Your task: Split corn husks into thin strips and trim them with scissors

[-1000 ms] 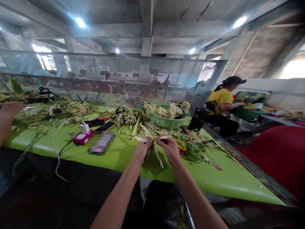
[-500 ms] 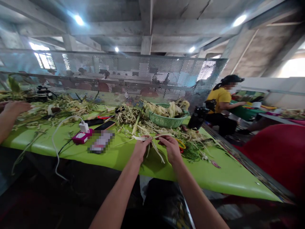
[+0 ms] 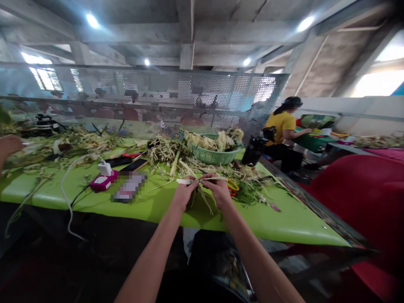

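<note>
Our left hand (image 3: 183, 196): pinching pale strips (image 3: 183, 182)
Our right hand (image 3: 220, 192): likewise
Basket (image 3: 217, 158), one o'clock: heaped
Strips: unfinished, we judge

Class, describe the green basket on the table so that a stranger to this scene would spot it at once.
Find the bright green table in front of the perforated screen. Beyond the left hand and right hand, toward the screen, stands the basket, heaped with pale plant material. Its holed green wall sets it apart from the loose dry scraps and the black object beside it.
</note>
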`<state>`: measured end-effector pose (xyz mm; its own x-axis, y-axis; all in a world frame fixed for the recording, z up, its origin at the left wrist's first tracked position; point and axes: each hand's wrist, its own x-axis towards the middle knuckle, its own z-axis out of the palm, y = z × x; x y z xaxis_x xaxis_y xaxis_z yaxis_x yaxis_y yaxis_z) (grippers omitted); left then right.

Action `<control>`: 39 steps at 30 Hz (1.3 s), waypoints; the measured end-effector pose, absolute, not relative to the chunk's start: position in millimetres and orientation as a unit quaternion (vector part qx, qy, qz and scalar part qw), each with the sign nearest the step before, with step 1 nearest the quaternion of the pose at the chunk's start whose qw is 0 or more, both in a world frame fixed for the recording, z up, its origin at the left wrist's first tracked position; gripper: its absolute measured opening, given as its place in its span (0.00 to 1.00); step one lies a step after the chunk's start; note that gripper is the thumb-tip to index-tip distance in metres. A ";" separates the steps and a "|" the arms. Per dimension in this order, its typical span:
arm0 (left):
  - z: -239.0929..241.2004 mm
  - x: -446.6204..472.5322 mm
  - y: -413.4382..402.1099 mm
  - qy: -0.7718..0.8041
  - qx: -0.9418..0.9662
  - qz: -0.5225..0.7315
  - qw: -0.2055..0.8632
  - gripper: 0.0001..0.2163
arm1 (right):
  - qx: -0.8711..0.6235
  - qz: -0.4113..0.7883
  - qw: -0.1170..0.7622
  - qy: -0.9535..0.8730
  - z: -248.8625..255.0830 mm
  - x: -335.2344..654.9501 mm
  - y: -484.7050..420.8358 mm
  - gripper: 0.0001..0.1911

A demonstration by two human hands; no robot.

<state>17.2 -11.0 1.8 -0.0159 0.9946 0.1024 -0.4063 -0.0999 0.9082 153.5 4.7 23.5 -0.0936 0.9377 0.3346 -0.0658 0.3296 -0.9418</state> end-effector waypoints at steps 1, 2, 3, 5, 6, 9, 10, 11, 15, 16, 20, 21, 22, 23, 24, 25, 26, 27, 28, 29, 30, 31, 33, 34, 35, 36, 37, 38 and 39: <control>2.1 17.4 -11.1 0.355 0.408 0.618 0.571 0.16 | -0.367 0.447 0.564 -0.590 23.3 153.4 4.7 0.11; 2.5 17.6 -11.3 0.353 0.401 0.620 0.574 0.17 | -0.364 0.450 0.564 -0.589 23.0 153.2 4.7 0.11; 3.0 17.8 -11.6 0.351 0.392 0.624 0.577 0.17 | -0.361 0.455 0.563 -0.587 22.6 153.0 4.9 0.11; 4.2 18.1 -12.2 0.349 0.374 0.631 0.583 0.18 | -0.356 0.468 0.561 -0.583 21.6 152.4 5.5 0.12; 4.8 18.3 -12.6 0.350 0.367 0.634 0.584 0.18 | -0.353 0.473 0.563 -0.579 21.0 152.1 6.0 0.12; 6.7 18.3 -13.7 0.357 0.371 0.631 0.580 0.19 | -0.346 0.473 0.574 -0.572 19.3 151.4 8.2 0.11; 7.2 18.3 -14.0 0.361 0.380 0.628 0.575 0.18 | -0.346 0.470 0.576 -0.573 18.9 151.3 9.0 0.11; 7.7 18.2 -14.2 0.367 0.392 0.625 0.566 0.18 | -0.346 0.466 0.575 -0.576 18.7 151.3 9.7 0.10; 8.1 16.9 -15.3 0.400 0.453 0.621 0.499 0.14 | -0.349 0.461 0.564 -0.590 19.3 150.7 9.7 0.10; 7.9 16.5 -15.6 0.403 0.467 0.620 0.485 0.13 | -0.350 0.461 0.565 -0.588 19.6 150.4 8.8 0.10; 6.6 16.5 -15.6 0.397 0.472 0.617 0.489 0.09 | -0.354 0.468 0.579 -0.566 20.1 149.1 4.5 0.11; 6.5 17.3 -15.2 0.396 0.461 0.620 0.497 0.08 | -0.355 0.469 0.583 -0.561 20.3 148.9 4.0 0.12; 6.6 18.4 -14.7 0.395 0.446 0.626 0.504 0.08 | -0.357 0.469 0.586 -0.556 20.5 148.9 3.8 0.13; 7.0 19.6 -14.3 0.392 0.429 0.633 0.511 0.08 | -0.361 0.468 0.592 -0.549 20.9 149.0 4.0 0.14; 7.5 20.7 -14.1 0.387 0.412 0.639 0.521 0.09 | -0.365 0.468 0.601 -0.536 21.5 149.2 4.6 0.15; 8.2 21.8 -13.9 0.381 0.395 0.643 0.534 0.09 | -0.369 0.468 0.614 -0.518 22.3 149.5 5.4 0.16; 8.9 22.5 -14.0 0.374 0.377 0.645 0.548 0.10 | -0.374 0.467 0.629 -0.497 23.2 149.9 6.3 0.17; 9.4 23.0 -14.1 0.368 0.362 0.646 0.563 0.11 | -0.381 0.465 0.644 -0.473 24.1 150.4 7.2 0.18; 9.7 23.1 -14.2 0.364 0.351 0.643 0.575 0.11 | -0.387 0.462 0.660 -0.449 25.0 151.0 8.0 0.19; 9.6 23.0 -14.3 0.360 0.346 0.641 0.583 0.11 | -0.393 0.457 0.673 -0.429 25.8 151.7 8.6 0.19; 9.2 22.9 -14.3 0.357 0.344 0.640 0.587 0.11 | -0.398 0.451 0.684 -0.412 26.4 152.5 9.0 0.20; 8.5 22.6 -14.3 0.353 0.346 0.640 0.588 0.11 | -0.403 0.445 0.695 -0.396 26.7 153.4 9.3 0.20; 7.1 22.1 -14.2 0.343 0.352 0.640 0.592 0.10 | -0.408 0.436 0.710 -0.375 26.7 155.3 9.9 0.21; 6.7 21.8 -14.3 0.339 0.353 0.640 0.593 0.10 | -0.409 0.432 0.713 -0.370 26.4 156.3 10.2 0.22; 6.4 21.4 -14.5 0.338 0.353 0.640 0.593 0.10 | -0.410 0.431 0.714 -0.369 26.0 157.2 10.6 0.23; 6.4 20.9 -14.8 0.340 0.352 0.639 0.593 0.11 | -0.408 0.435 0.712 -0.373 25.6 157.9 11.1 0.24; 6.6 20.3 -15.2 0.345 0.352 0.638 0.592 0.11 | -0.402 0.444 0.704 -0.380 25.3 158.5 11.6 0.25; 6.9 19.7 -15.7 0.351 0.352 0.635 0.591 0.12 | -0.394 0.459 0.693 -0.392 25.1 158.7 12.0 0.25; 7.3 19.0 -16.2 0.357 0.352 0.634 0.589 0.12 | -0.384 0.477 0.676 -0.408 25.0 158.6 12.3 0.24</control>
